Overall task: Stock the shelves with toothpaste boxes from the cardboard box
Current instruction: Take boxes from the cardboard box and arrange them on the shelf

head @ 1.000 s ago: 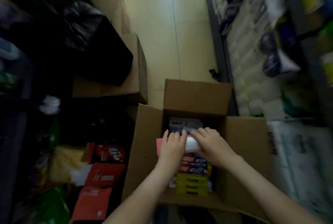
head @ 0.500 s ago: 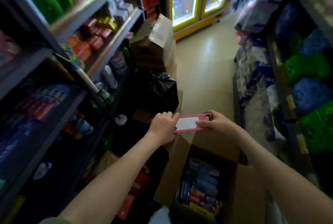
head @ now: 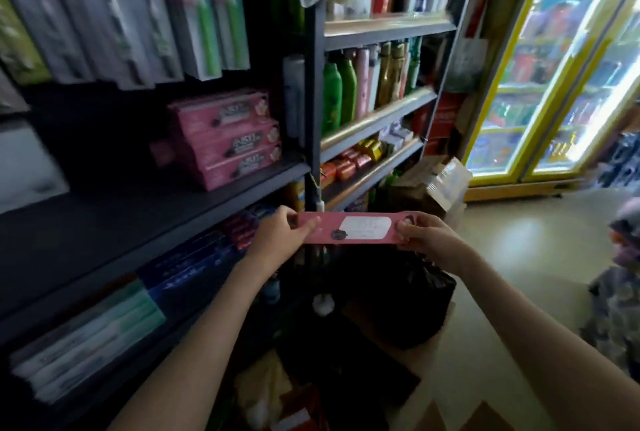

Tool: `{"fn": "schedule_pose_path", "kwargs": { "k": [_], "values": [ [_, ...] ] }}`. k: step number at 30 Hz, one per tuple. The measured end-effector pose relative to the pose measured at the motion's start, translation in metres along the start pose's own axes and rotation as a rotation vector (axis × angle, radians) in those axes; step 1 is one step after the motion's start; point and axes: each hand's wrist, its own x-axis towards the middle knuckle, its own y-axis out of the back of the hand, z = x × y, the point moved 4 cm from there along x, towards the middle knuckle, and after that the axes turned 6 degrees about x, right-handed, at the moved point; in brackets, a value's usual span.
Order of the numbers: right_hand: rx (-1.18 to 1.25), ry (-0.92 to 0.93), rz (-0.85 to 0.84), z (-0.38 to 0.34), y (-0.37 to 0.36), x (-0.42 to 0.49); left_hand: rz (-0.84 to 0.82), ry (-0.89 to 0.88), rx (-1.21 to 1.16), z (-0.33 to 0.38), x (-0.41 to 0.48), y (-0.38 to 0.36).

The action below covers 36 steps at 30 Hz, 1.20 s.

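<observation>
Pinching the left end of the pink toothpaste box with the left hand, gripping the right end with the right hand. Holding it level in mid-air above a black bag, just before the dark shelf. Up left there, stacked matching pink boxes; far right, a lit fridge.

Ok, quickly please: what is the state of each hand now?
Left hand: holding the left end of the pink toothpaste box.
Right hand: holding the right end of the same box.
</observation>
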Motion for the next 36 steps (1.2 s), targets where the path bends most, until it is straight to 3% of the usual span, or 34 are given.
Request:
{"fn": "schedule_pose_path", "kwargs": {
  "k": [6, 9, 16, 22, 28, 36],
  "values": [
    [0.046, 0.192, -0.11, -0.063, -0.102, 0.06, 0.33, 0.079, -0.168, -0.038, 0.004, 0.084],
    [-0.01, 0.309, -0.079, -0.09, -0.147, 0.089, 0.454, 0.067, -0.198, -0.051, 0.013, 0.117],
    [-0.023, 0.38, -0.035, -0.131, -0.221, 0.16, 0.761, 0.118, -0.198, -0.065, 0.061, 0.162],
    [-0.11, 0.355, -0.05, -0.141, -0.234, 0.208, 0.678, 0.229, -0.231, -0.074, 0.108, 0.144],
    [-0.133, 0.321, -0.156, -0.139, -0.241, 0.232, 0.737, 0.209, -0.21, -0.086, 0.136, 0.127],
    [-0.026, 0.293, -0.131, -0.129, -0.239, 0.248, 0.703, 0.157, -0.285, -0.094, 0.143, 0.112]
  ]
}}
